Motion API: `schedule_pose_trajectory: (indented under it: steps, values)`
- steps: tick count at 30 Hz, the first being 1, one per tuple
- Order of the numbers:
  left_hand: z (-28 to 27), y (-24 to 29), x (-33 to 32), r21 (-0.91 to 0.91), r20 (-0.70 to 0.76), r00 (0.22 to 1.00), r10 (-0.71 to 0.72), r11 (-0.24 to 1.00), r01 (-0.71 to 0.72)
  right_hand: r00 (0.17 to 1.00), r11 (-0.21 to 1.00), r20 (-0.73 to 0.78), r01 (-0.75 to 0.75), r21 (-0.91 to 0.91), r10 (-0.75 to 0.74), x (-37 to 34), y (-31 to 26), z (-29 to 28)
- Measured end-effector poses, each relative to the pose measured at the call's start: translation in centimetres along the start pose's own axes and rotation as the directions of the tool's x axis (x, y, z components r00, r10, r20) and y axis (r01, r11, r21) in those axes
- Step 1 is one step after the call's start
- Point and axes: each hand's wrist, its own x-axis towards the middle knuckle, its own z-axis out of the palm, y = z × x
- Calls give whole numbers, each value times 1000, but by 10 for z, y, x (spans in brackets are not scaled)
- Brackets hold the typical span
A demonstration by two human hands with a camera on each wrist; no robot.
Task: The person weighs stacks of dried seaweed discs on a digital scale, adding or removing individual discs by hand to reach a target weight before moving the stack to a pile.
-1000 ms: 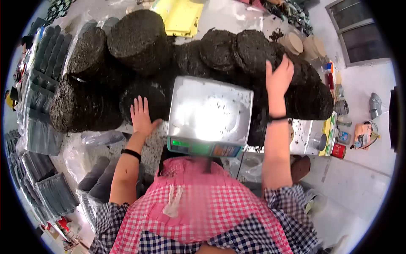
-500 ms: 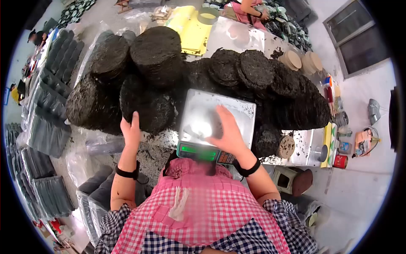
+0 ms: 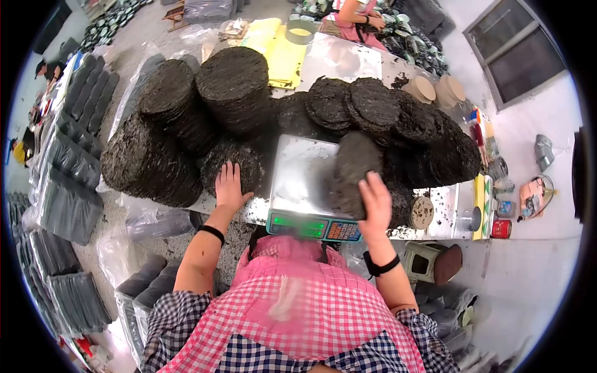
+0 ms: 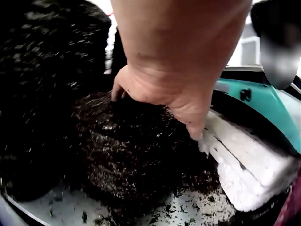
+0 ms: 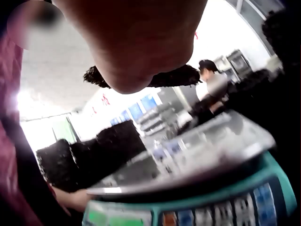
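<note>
My left hand (image 3: 231,188) rests with spread fingers on a short stack of dark, round dried seaweed cakes (image 3: 239,160), left of a digital scale. In the left wrist view the palm lies over the top of that seaweed stack (image 4: 127,150). My right hand (image 3: 377,208) grips one seaweed cake (image 3: 356,166), tilted over the right side of the scale's steel pan (image 3: 301,168). The right wrist view shows that cake's thin edge (image 5: 178,76) behind the hand, raised above the pan. Green digits glow on the scale's display (image 3: 298,224).
Tall seaweed stacks (image 3: 231,93) stand at the back left, and leaning rows (image 3: 444,146) line the right. Yellow sheets (image 3: 280,53) lie behind. Tan discs (image 3: 420,89), a red can (image 3: 500,229) and a stool (image 3: 429,261) are at the right. Another person (image 3: 354,18) works beyond the table.
My right hand went from the right-hand stacks to over the scale, then rightward, now holding a cake. My left hand, fingering a tilted cake half a second ago, has moved right onto the short stack.
</note>
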Motion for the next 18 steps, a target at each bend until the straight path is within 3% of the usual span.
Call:
schedule_pose_trajectory:
  steps: [2,4,6,7,8,9,10,12,13,14,15,16,18]
  values:
    - [-3,4,-1,7,22,999,31,1000,-31,929,997,363,-80,2,74,-27,1,33]
    - [-5,4,-5,37,-32,997,75,997,-74,909,1000,417,-18,19,9,-41,-4,50]
    - [26,-33,9,-164,-201,971,128,973,-162,914,993,403,-85,78,46,-36,7,49]
    - [13,-36,7,-254,-280,949,142,943,-216,913,986,401,-124,110,71,-32,6,42]
    - [-2,-41,1,-337,-510,859,46,908,-248,953,959,270,-198,204,139,-27,4,30]
    - [-41,-35,-12,-586,-519,821,-238,799,-139,898,825,229,-437,360,376,-32,17,28]
    - [-73,-30,-27,-791,-446,738,-507,610,-59,773,602,242,-616,509,587,-38,31,28]
    - [-110,-13,-46,-960,-239,770,-591,23,-280,660,138,252,-479,867,708,-24,36,21]
    - [-114,6,-47,-950,-136,824,-549,-164,-266,621,-80,386,-462,883,682,-16,27,19]
    - [-110,35,-45,-961,-70,891,-449,-210,-182,590,-286,499,-421,861,635,-7,21,22]
    - [-100,69,-39,-976,-16,939,-344,-198,-89,628,-369,568,-433,823,532,-4,17,30]
    - [-88,103,-32,-990,15,969,-247,-138,-20,600,-624,681,-354,696,419,-8,21,46]
    - [-74,148,-31,-999,43,988,-147,-25,40,559,-775,760,-297,557,332,-18,12,54]
